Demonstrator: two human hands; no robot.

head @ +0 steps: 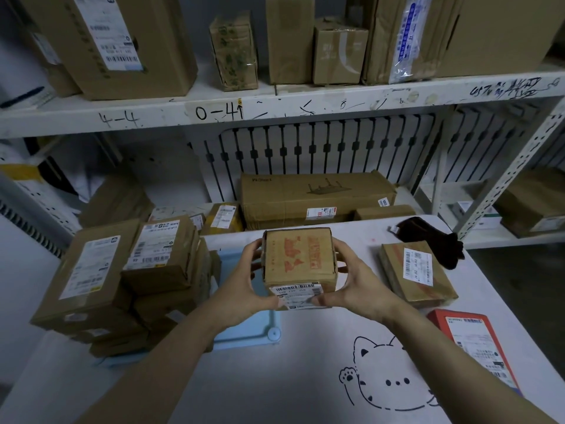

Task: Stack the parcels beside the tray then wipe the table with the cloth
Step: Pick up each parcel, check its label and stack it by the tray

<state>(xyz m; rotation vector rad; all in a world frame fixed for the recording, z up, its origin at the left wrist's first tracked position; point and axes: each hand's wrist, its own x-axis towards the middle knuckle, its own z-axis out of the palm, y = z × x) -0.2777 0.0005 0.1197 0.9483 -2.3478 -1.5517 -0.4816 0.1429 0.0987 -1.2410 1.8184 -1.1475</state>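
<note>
Holding a small box (298,260) between both hands, lifted off the table (305,362). Left hand (244,281) clamps its left side, fingers (255,250) wrapped on the far edge, thumb near the shipping label at the front. Right hand (356,281) clamps the right side, thumb on the label too. Box has red print on top and sits above the right edge of the blue tray (244,332).

Stack (128,283) of brown parcels is at my left, two piles side by side, covering the tray's left part; can't tell how much of it rests on the tray versus the table.

Flat parcel (417,275) lies on the table right of the box, well apart from the stack. Red parcel (472,344) lies nearer me at the right edge. Dark cloth (434,240) is bunched at the far right corner, just behind the flat parcel, possibly touching it.
</note>
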